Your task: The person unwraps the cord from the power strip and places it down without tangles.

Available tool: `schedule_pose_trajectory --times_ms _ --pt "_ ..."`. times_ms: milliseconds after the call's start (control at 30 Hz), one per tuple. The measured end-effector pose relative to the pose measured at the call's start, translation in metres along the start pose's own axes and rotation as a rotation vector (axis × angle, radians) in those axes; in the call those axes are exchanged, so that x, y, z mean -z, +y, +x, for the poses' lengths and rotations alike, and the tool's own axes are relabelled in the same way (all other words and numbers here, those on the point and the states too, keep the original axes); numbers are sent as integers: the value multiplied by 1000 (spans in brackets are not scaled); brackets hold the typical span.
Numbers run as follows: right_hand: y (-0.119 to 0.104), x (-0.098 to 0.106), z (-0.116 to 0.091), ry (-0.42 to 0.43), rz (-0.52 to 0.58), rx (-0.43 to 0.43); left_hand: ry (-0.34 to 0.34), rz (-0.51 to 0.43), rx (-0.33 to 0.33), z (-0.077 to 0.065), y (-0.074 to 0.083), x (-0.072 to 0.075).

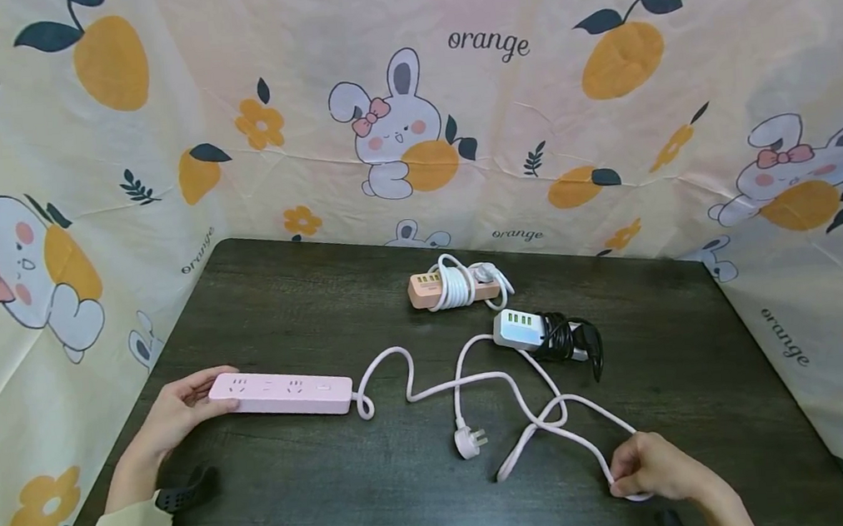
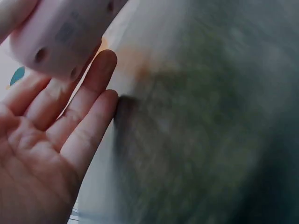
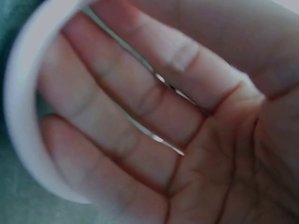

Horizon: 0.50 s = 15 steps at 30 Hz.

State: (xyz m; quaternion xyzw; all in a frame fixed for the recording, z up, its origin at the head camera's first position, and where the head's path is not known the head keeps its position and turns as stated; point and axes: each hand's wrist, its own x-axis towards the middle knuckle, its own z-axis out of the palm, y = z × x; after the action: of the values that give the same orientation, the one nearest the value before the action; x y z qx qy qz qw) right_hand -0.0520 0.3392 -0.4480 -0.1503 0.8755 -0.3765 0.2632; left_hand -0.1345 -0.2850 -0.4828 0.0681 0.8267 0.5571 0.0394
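A pink power strip (image 1: 282, 393) lies at the left of the table, and my left hand (image 1: 182, 413) grips its left end between thumb and fingers. In the left wrist view, fingers (image 2: 88, 98) spread beneath the strip's end (image 2: 60, 42), with the thumb on its upper side. From the other end a pale pink cord (image 1: 469, 381) runs rightward in loose bends and loops. At the front right, my right hand (image 1: 661, 468) pinches this cord. The right wrist view shows a bend of the cord (image 3: 21, 107) curving past curled fingers. The cord's white plug (image 1: 471, 442) rests near the table's middle.
An orange power strip (image 1: 424, 292) wrapped in its white cord lies at the back. Nearer stands a white and blue power strip (image 1: 519, 330) with a bundled black cord (image 1: 567, 338); the pink cord passes against it. A patterned cloth (image 1: 529, 120) hangs behind the dark table (image 1: 305, 306).
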Motion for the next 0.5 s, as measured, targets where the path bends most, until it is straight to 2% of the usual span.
schedule_pose_trajectory --times_ms 100,233,367,500 --pt "0 -5 1 52 -56 25 -58 160 -27 0 5 -3" --pt "-2 -11 2 144 -177 40 -111 282 -27 1 11 -8" --pt "-3 -17 3 217 -279 27 -110 371 -46 0 14 -14" --pt "-5 -20 4 237 -296 10 -92 454 -97 -1 17 -18"
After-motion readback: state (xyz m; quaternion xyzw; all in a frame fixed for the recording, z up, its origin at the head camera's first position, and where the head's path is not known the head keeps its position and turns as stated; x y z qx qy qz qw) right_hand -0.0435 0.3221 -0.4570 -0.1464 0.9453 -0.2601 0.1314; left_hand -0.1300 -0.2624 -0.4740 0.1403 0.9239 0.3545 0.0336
